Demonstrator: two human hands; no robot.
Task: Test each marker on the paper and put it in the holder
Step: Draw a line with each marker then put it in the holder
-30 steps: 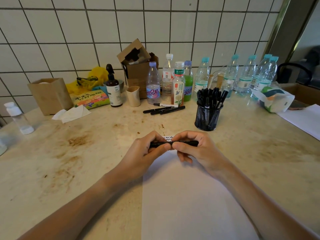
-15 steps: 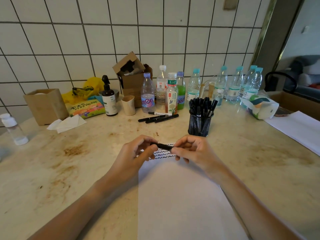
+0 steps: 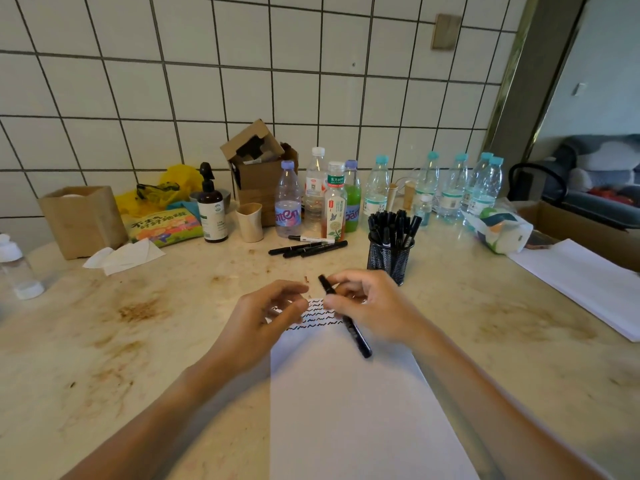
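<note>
- Right hand [image 3: 374, 306] grips a black marker [image 3: 356, 336] in curled fingers; the marker slants, upper end past the fingertips, lower end over the paper [image 3: 346, 410].
- Left hand [image 3: 263, 317] hangs just beside it, not touching the marker; fingers curled loosely. Blur hides whether it pinches a cap: cannot tell.
- Both hands hover above the top edge of the paper, where rows of black wavy test lines [image 3: 313, 318] run.
- Paper lies flat on the stained tabletop [image 3: 104, 341], directly in front of the person.
- Black mesh holder [image 3: 390, 261] stands just beyond the right hand, packed with black markers, upright or leaning.
- Loose markers [image 3: 306, 247] lie in a small group beyond the left hand, before a row of bottles [image 3: 332, 202].
- Along the tiled wall: open cardboard box [image 3: 258, 171], dark pump bottle [image 3: 211, 211], small cup [image 3: 250, 221].
- Second stack of white sheets [image 3: 581, 282] lies far right.
</note>
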